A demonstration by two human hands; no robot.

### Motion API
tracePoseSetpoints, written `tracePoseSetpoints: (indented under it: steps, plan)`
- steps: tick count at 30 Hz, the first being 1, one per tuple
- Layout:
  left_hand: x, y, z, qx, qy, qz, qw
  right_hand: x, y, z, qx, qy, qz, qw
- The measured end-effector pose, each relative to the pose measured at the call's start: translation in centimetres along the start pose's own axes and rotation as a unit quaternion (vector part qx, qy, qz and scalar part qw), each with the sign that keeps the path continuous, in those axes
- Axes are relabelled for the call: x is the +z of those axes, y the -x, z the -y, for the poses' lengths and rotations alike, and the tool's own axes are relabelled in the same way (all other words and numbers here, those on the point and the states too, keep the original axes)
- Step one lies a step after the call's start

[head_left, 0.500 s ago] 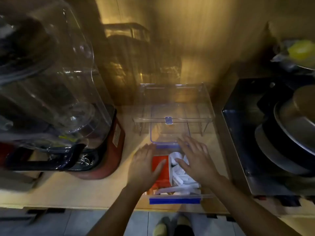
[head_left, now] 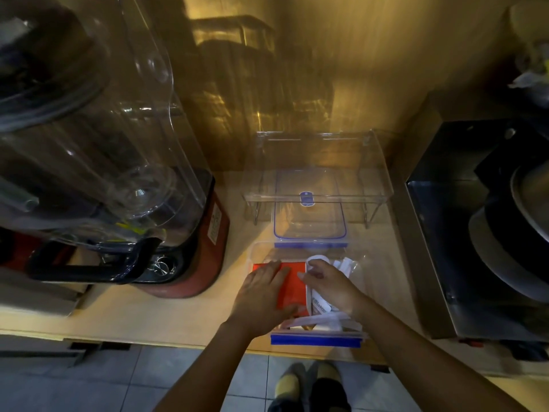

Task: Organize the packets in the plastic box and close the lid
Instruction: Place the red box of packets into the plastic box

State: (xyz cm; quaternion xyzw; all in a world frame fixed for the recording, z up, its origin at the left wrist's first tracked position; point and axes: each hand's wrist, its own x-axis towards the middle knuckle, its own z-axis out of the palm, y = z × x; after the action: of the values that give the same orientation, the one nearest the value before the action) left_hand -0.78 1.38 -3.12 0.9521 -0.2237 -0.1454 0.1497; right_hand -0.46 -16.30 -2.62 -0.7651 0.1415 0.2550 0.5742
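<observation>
A clear plastic box (head_left: 316, 340) with blue latches sits at the counter's front edge. Inside lie red packets (head_left: 292, 285) on the left and white packets (head_left: 341, 267) on the right. My left hand (head_left: 261, 298) lies flat on the red packets, fingers spread. My right hand (head_left: 332, 285) is inside the box, its fingers curled on a white packet. The clear lid (head_left: 309, 217), blue-rimmed, lies open just behind the box.
A large blender (head_left: 118, 179) with a red base stands at the left. A clear plastic stand (head_left: 318, 173) sits behind the lid. A dark metal tray with pans (head_left: 490, 233) fills the right. The wall rises close behind.
Both hands have sunk further into the box. The left hand slid over the red packets; the right hand's fingers curled onto the white packets.
</observation>
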Motion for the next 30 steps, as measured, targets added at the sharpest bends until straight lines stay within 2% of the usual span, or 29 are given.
tracePoseSetpoints:
  steps: [4, 8, 11, 19, 27, 30]
  plan:
    - [0.2, 0.0, -0.1, 0.004, -0.009, -0.012, 1.0, -0.1, -0.7, 0.9, 0.08, -0.092, 0.064, 0.99]
    - [0.2, 0.2, -0.2, 0.004, -0.002, -0.025, 1.0, -0.4, -1.4, 1.1, 0.151, -0.048, 0.068, 0.985]
    - [0.3, 0.3, -0.2, 0.001, 0.001, -0.036, 0.999, 0.0, -1.5, 1.0, 0.143, -0.03, 0.073, 0.987]
    - [0.4, 0.8, -0.1, -0.017, 0.027, -0.063, 0.997, 0.0, -1.3, 1.6, 0.155, -0.146, 0.094, 0.973]
    - [-1.8, 1.1, -0.2, -0.015, 0.164, -0.063, 0.984, -0.4, 0.6, 2.1, 0.111, -0.246, 0.082, 0.959]
    - [-3.5, 0.6, -0.1, -0.018, 0.178, -0.109, 0.978, -0.9, 0.9, 3.2, 0.066, -0.175, 0.049, 0.981]
